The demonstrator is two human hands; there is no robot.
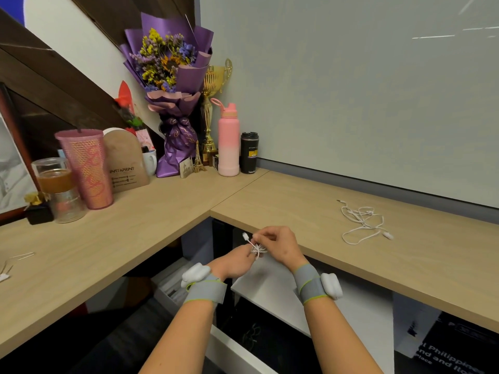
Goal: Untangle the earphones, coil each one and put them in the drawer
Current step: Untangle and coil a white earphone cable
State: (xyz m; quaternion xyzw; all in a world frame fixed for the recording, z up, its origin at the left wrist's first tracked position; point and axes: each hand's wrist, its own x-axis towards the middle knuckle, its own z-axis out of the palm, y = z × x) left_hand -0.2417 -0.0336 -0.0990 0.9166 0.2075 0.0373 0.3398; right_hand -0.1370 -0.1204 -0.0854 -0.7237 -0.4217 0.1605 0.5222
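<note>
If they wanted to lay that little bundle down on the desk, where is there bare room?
The widest bare patch is the desk between the pink tumbler and the loose white earphones. More lies right of those earphones. The back corner is crowded: bouquet, trophy, pink bottle, black cup.

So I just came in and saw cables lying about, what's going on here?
A person holds one white earphone between both hands, left hand and right hand, winding it into a coil over an open drawer. A second earphone lies loose on the desk to the right, not yet coiled.
</note>
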